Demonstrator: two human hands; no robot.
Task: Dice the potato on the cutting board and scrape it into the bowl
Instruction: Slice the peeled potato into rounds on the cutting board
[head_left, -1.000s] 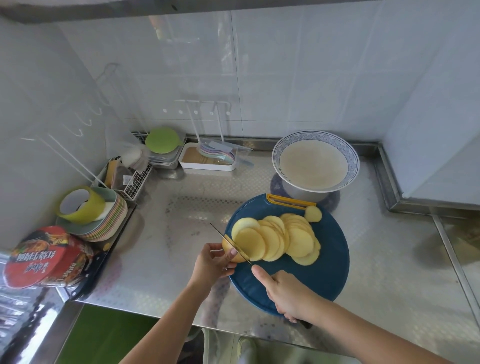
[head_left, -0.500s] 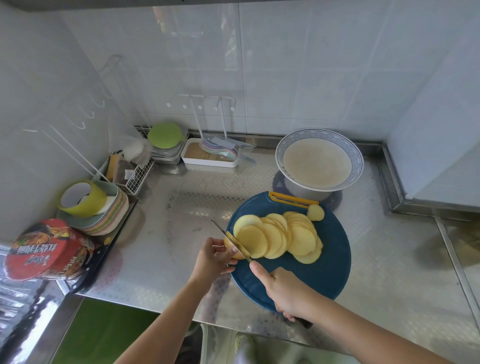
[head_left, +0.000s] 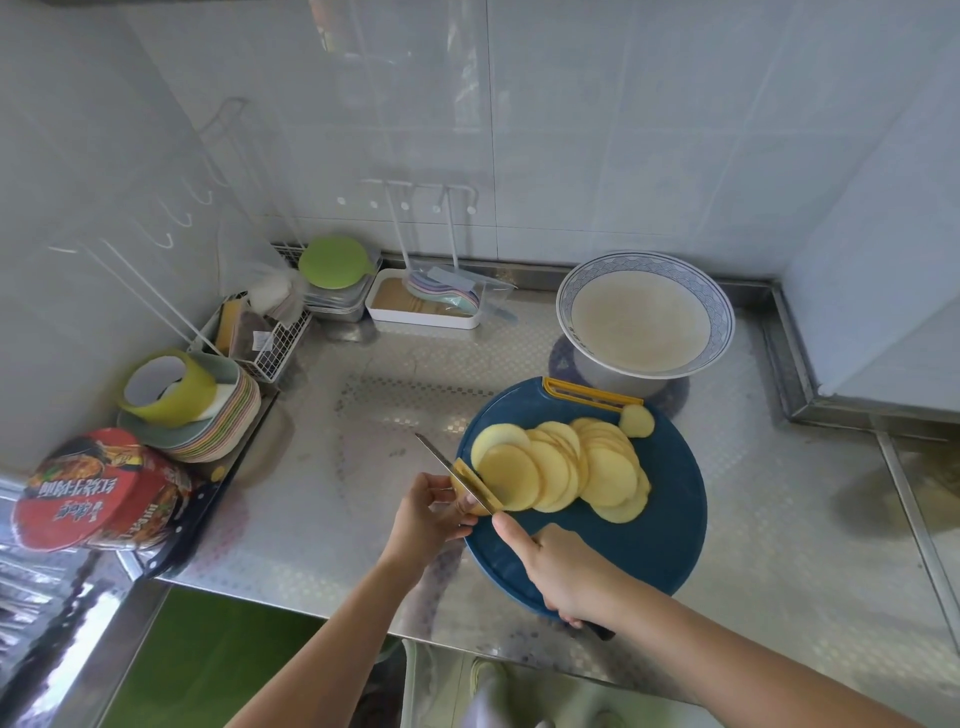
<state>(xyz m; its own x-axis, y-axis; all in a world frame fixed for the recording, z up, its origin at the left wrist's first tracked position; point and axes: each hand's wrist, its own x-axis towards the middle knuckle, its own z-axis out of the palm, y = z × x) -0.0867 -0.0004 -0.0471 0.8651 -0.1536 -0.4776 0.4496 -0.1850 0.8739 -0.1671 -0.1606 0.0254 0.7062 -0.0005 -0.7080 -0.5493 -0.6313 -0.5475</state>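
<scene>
Potato stub (head_left: 474, 508) pinched by our left hand (head_left: 426, 519) | right hand (head_left: 561, 571) grips knife (head_left: 447, 465) mid-slice | slices (head_left: 571, 467) fanned just past both hands | next, we judge: stack and cross-cut.

Head camera looks steeply down, close above the steel counter (head_left: 363, 467), facing the tiled wall (head_left: 571, 130).
</scene>
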